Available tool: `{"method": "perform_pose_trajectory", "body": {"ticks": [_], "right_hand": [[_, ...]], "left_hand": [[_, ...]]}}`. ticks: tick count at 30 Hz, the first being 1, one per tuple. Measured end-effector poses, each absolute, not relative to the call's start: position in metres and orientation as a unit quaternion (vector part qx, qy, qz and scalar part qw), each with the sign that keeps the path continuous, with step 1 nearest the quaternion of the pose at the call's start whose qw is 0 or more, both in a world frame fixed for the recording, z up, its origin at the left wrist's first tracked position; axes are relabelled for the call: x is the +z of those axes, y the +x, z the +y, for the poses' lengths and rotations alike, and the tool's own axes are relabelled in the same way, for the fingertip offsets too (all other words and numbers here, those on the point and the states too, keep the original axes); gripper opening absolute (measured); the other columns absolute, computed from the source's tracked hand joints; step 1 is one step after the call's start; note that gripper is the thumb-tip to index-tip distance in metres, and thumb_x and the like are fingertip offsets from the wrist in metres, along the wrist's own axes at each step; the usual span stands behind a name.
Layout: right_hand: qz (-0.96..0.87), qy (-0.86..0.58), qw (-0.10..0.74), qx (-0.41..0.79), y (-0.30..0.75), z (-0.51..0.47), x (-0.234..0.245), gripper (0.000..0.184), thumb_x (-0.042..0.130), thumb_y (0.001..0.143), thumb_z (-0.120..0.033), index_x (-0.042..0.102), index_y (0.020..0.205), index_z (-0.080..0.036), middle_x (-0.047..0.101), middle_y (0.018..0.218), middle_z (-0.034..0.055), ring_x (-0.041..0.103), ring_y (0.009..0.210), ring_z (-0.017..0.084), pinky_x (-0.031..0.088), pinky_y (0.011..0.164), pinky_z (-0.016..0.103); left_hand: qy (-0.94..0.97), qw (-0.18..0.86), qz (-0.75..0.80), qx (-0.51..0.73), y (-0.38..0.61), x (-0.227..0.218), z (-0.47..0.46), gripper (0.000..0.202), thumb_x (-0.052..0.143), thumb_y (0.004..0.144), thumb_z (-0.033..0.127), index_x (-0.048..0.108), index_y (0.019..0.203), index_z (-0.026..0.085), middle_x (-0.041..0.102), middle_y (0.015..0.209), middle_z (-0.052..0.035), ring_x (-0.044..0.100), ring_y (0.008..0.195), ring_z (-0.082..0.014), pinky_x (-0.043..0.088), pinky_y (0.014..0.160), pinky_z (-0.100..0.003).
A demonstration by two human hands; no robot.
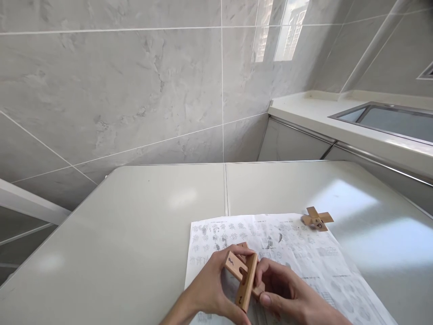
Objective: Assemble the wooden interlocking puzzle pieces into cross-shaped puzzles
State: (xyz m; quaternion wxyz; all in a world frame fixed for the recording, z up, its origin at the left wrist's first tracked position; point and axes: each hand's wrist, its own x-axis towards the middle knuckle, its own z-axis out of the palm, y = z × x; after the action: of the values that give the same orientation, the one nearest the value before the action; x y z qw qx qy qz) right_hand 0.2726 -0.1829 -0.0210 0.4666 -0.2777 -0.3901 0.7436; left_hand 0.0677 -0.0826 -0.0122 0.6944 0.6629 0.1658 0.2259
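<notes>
Several notched wooden puzzle pieces [249, 282], fitted crosswise into one another, are between my two hands just above the printed sheet [199, 246]. The upright bar is marked 2, and the bar crossing it at the left is marked 3. My left hand [206, 289] is closed round this group, its forefinger at the top of the upright bar and its thumb at the lower end. On the other side, my right hand [287, 289] pinches a piece that sticks out to the right. The fingers partly hide the joints between the pieces.
A small brown cross-shaped piece [318, 220] with dark marks lies at the sheet's far right corner. Under the sheet is a glossy pale table [135, 234] with a seam. A tiled wall [135, 90] stands behind, and a counter [301, 108] with a sink is at right.
</notes>
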Motion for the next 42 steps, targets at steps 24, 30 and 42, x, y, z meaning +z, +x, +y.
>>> {"method": "perform_pose_trajectory", "body": {"ticks": [24, 30, 42], "right_hand": [[-0.393, -0.304, 0.471, 0.729, 0.276, -0.181, -0.024, 0.035, 0.076, 0.097, -0.05, 0.053, 0.1, -0.022, 0.056, 0.086, -0.0017, 0.045, 0.065, 0.009, 0.04, 0.056, 0.02], [-0.342, -0.316, 0.509, 0.724, 0.283, -0.182, -0.031, 0.034, 0.075, 0.097, -0.049, 0.054, 0.1, -0.023, 0.061, 0.086, -0.0014, 0.047, 0.059, 0.008, 0.036, 0.055, 0.021], [-0.286, -0.349, 0.584, 0.674, 0.289, -0.175, -0.027, 0.029, 0.076, 0.098, -0.044, 0.054, 0.099, -0.024, 0.043, 0.065, -0.0087, 0.029, 0.051, 0.007, 0.027, 0.052, 0.022]], "left_hand": [[0.656, 0.695, 0.202, 0.214, 0.068, -0.007, -0.084, 0.108, 0.084, 0.058, 0.085, 0.059, 0.143, 0.023, 0.069, 0.13, -0.0177, 0.064, 0.124, -0.0417, 0.043, 0.112, -0.056], [0.681, 0.651, 0.217, 0.255, 0.067, 0.0, -0.086, 0.096, 0.06, 0.077, 0.093, 0.061, 0.139, 0.02, 0.067, 0.127, -0.0174, 0.064, 0.112, -0.035, 0.049, 0.103, -0.047], [0.918, 0.299, 0.191, 0.178, 0.072, -0.003, -0.087, 0.06, 0.048, 0.097, 0.002, 0.049, 0.152, 0.027, 0.059, 0.154, -0.0091, 0.046, 0.146, -0.0315, 0.044, 0.119, -0.053]]}}
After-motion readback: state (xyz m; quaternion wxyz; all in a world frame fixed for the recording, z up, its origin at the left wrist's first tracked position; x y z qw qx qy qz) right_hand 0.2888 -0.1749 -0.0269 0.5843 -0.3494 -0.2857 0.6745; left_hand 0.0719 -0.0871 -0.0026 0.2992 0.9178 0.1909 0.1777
